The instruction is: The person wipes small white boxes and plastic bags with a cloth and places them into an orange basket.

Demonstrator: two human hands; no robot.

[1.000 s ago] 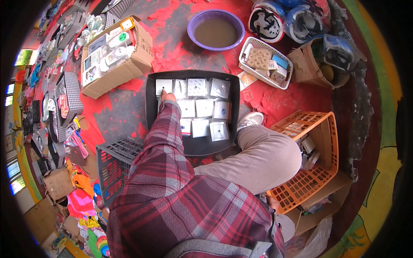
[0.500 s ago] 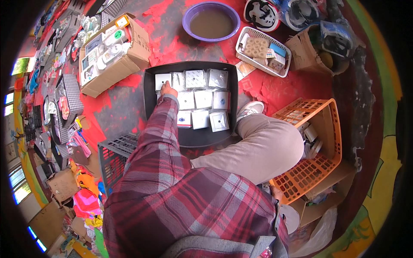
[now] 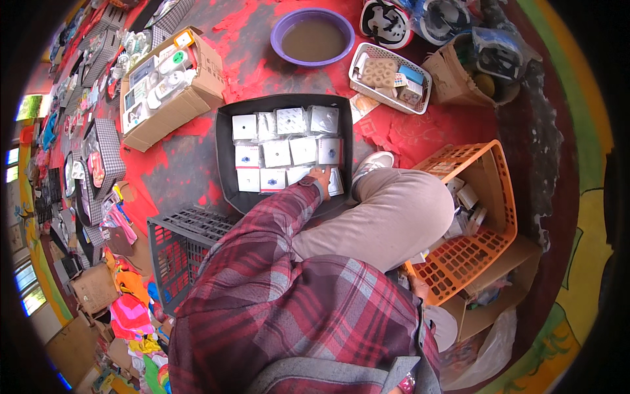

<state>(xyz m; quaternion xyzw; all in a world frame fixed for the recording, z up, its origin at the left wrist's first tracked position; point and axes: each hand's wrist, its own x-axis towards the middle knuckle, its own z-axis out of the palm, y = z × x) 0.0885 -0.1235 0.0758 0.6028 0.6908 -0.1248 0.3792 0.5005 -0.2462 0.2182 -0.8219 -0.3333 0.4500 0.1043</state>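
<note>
Across the black tray (image 3: 226, 161), the left hand (image 3: 321, 179) has swung from the top-left packet (image 3: 245, 127) down to the right end of the nearest row, and the two left-hand packets its sleeve hid are now in plain view. The tray sits on the floor just ahead of the person's bent knee (image 3: 433, 203). Beside that knee an orange crate (image 3: 508, 203) leans with small white things (image 3: 467, 196) inside; I can't say whether they match the packets.

All the white square packets (image 3: 276, 153) I can pick out lie in the tray, in three rows of four. From where I stand the layout looks well along: the rows are filled across, though a few packets sit crooked, and dark tray floor shows along the near edge.

A plaid sleeve (image 3: 262, 217) slants from lower left up to the right, the left hand low over the front row, by its last packet (image 3: 336, 184). The right hand (image 3: 418, 287) rests at the crate's near rim, its grip hidden. One left finger seems stretched forward; whether the others are spread, together or pinching, I can't tell.
</note>
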